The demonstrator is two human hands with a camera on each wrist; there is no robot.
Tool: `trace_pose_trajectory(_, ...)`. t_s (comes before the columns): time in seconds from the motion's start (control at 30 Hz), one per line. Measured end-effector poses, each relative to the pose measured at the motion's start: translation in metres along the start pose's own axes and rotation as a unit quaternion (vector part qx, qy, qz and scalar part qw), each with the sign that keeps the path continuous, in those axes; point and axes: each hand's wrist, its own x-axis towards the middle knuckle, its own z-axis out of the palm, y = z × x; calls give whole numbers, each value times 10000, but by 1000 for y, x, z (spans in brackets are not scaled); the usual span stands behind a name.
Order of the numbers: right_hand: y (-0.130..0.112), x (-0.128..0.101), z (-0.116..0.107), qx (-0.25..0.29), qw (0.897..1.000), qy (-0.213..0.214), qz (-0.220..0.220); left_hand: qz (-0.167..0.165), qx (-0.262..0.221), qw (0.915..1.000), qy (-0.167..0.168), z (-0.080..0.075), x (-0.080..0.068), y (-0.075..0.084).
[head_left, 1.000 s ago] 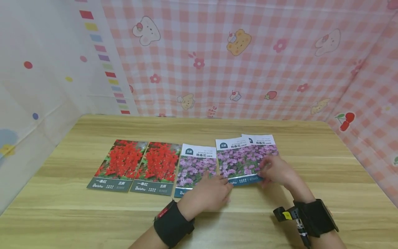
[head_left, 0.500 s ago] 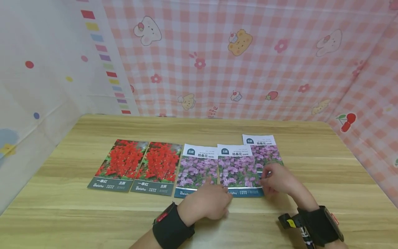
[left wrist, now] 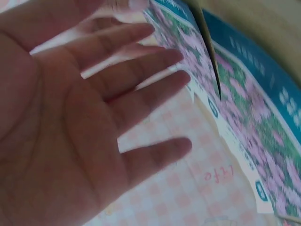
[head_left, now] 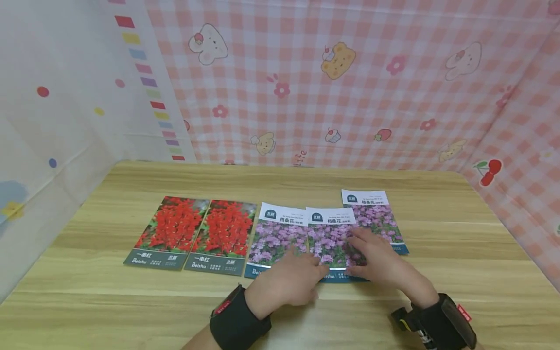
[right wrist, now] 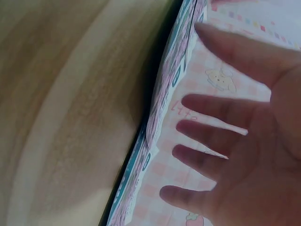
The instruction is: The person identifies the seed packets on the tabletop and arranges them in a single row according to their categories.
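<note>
The left hand (head_left: 286, 278) and right hand (head_left: 379, 260) have fingers spread, gripping nothing. They seem to be straightening the middle purple packet (head_left: 325, 238); the right purple packet (head_left: 380, 221) probably needs sliding down next.

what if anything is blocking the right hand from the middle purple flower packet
Nothing visible does. In the head view, the right hand overlaps the right side of the middle purple flower packet. The left hand overlaps the lower left corner, and the rightmost purple packet lies farther right; neither comes between.
</note>
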Motion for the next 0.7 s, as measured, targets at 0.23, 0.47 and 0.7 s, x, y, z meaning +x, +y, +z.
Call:
trace_pose_trajectory(0.23,-5,0,1,263,9970,-680,264,-490,38,9988,44,2,-1,-6)
trace_pose_trajectory(0.47,-6,2,3,237,9938,-975,479,-632,181,9978,-12,4,-2,-10)
trace_pose_trajectory(0.7,-6,2,5,204,9935,-994,522,-731,-20,9973,30,6,-2,-12)
